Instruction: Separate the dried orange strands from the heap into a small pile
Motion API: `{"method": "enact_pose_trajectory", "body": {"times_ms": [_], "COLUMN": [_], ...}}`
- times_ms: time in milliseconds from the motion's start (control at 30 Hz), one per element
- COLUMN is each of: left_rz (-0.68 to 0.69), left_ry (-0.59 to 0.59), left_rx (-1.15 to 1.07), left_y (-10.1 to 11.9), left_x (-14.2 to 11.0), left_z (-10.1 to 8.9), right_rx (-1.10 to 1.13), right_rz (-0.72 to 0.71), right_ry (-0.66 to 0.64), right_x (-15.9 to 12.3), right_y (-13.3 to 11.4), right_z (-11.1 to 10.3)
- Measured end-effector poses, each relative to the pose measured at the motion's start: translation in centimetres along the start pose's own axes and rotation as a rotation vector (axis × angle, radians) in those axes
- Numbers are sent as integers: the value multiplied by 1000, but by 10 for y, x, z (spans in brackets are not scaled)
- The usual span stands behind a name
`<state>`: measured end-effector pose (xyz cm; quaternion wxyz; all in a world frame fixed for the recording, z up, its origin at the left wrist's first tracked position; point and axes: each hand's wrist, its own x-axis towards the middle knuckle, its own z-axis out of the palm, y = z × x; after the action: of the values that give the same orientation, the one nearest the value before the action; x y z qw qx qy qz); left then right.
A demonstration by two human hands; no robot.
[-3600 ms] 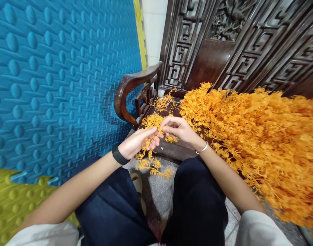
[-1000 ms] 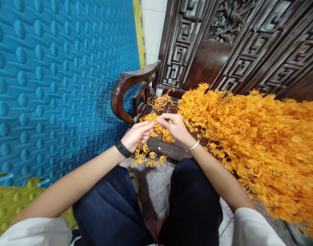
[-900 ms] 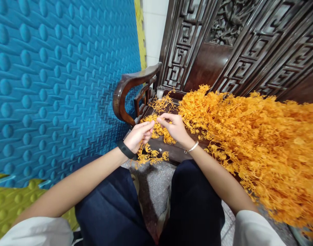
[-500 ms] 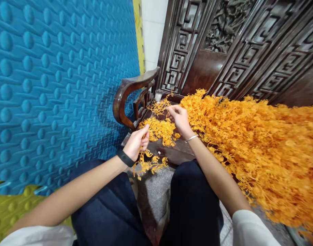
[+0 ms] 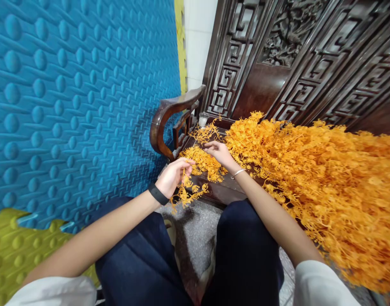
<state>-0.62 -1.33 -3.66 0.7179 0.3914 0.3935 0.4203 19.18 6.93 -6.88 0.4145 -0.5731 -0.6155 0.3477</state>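
Note:
My left hand (image 5: 174, 176) is closed on a bunch of orange plastic sprigs (image 5: 190, 193) that hangs down past the front edge of a dark wooden bench (image 5: 222, 193). A black band sits on that wrist. My right hand (image 5: 219, 154), with a silver bangle, reaches over a small heap of orange sprigs (image 5: 203, 162) on the seat; its fingers are curled and touch the heap. Whether they hold a sprig I cannot make out. A very large pile of the same orange sprigs (image 5: 325, 178) covers the bench to the right.
A blue studded foam mat (image 5: 70, 97) stands upright on the left, with a yellow-green one (image 5: 19, 250) below it. The bench's curved armrest (image 5: 169, 117) and carved back (image 5: 277, 55) rise behind. A small clear cup (image 5: 203, 120) sits in the corner. My dark-trousered knees are over grey speckled floor (image 5: 195, 238).
The hands worked together on one sprig, then parted. My right hand reached out to the far loose sprigs and has come back a little onto the small heap. My left hand keeps the bunch.

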Motion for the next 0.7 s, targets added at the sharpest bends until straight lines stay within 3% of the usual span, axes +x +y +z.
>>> {"method": "enact_pose_trajectory", "body": {"times_ms": [133, 267, 533, 700], "left_rz": [84, 162, 170, 174], "left_ry": [-11, 21, 64, 28], "left_rx": [6, -4, -39, 11], "left_y": [4, 6, 8, 9], "left_x": [-3, -2, -1, -2], "left_z": [2, 1, 1, 2], "right_rx": [154, 140, 35, 268], "right_rz": [-97, -159, -279, -191], "right_ry": [-208, -420, -486, -547], "right_x": [-28, -56, -70, -71], "right_y": [-31, -57, -62, -65], "right_z": [0, 8, 17, 10]}}
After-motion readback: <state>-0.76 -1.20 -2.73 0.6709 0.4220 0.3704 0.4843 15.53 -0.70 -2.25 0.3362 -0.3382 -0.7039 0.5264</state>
